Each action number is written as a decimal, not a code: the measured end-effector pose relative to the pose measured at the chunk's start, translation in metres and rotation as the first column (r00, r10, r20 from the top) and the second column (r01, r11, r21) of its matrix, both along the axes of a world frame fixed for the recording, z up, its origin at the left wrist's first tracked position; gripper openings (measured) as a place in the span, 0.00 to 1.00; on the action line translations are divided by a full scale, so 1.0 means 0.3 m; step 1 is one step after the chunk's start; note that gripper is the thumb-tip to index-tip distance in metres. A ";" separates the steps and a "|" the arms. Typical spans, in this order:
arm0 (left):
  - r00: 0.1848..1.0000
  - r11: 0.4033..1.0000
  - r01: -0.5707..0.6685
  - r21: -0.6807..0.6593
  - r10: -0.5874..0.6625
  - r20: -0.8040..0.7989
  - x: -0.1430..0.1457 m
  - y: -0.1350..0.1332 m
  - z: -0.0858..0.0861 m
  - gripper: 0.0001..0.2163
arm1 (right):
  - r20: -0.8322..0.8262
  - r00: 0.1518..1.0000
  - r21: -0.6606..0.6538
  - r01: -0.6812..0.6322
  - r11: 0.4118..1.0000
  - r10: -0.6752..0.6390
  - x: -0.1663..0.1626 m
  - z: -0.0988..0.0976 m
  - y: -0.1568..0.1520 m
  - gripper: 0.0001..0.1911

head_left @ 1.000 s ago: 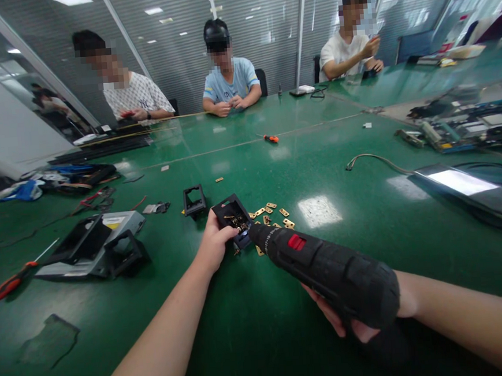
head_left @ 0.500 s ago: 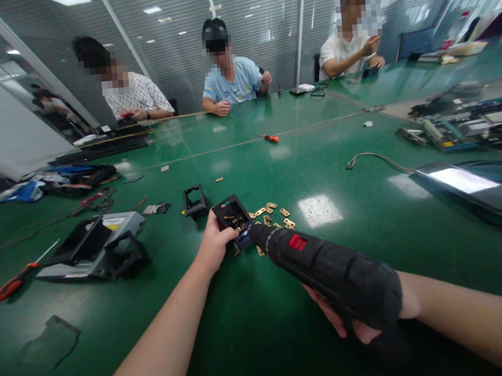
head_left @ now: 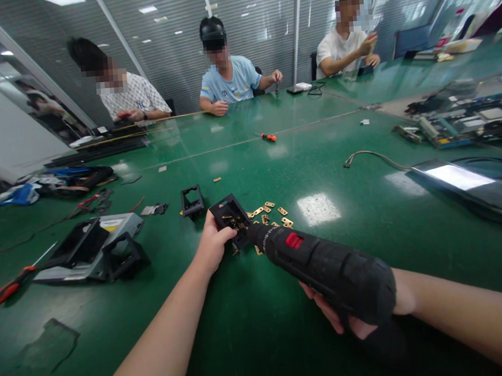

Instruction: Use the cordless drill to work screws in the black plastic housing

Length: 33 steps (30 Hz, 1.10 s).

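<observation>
In my left hand [head_left: 214,240] is a black plastic box [head_left: 225,206], tilted, with small brass pieces inside it. The thumb lies over its near edge. My right hand [head_left: 330,309] grips a black cordless drill [head_left: 331,268] with a red switch on top. Its nose points left at the box's right side; the chuck hides the bit's tip, so contact cannot be made out. Several small brass plates [head_left: 282,211] with holes lie just beyond the drill's front end. A black plastic frame [head_left: 192,201] stands behind the box to the left.
Left on the green table [head_left: 246,350] are a grey metal case [head_left: 79,268], another black frame [head_left: 126,256] and an orange screwdriver [head_left: 13,288]. A smaller screwdriver [head_left: 268,137] lies farther back. At right are a lit-screen device [head_left: 459,177] and circuit boards [head_left: 480,118]. Three people sit opposite.
My hands, the box and the drill hold nearly the same pose; the whole view has shifted slightly. The middle person opposite has reached an arm out to a small dark object on the table.
</observation>
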<state>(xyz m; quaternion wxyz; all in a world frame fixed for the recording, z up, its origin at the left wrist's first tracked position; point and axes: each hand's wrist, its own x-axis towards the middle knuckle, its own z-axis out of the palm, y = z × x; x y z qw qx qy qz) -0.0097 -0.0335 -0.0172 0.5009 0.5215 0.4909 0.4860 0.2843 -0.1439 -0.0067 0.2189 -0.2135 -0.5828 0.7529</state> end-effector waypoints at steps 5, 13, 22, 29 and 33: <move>1.000 1.000 0.006 0.004 -0.006 -0.010 0.001 0.002 0.002 0.25 | -0.027 0.997 0.039 0.074 0.996 -0.073 -0.008 0.011 -0.001 0.29; 0.999 0.998 0.025 0.050 -0.023 -0.030 -0.008 0.008 -0.010 0.28 | -0.016 0.998 0.039 0.068 0.997 -0.067 -0.004 0.033 -0.004 0.30; 0.997 0.997 0.057 0.045 -0.055 -0.049 0.001 0.000 -0.001 0.32 | -0.057 0.994 -0.009 0.091 0.996 -0.091 -0.003 -0.006 -0.008 0.28; 0.996 0.994 0.069 0.081 -0.065 -0.058 -0.009 0.004 -0.018 0.32 | -0.128 0.986 0.003 0.105 0.995 -0.103 -0.014 0.014 -0.002 0.30; 0.996 0.993 0.072 0.092 -0.067 -0.059 -0.014 0.007 -0.023 0.33 | -0.146 0.986 -0.007 0.078 0.997 -0.078 -0.014 0.029 -0.004 0.29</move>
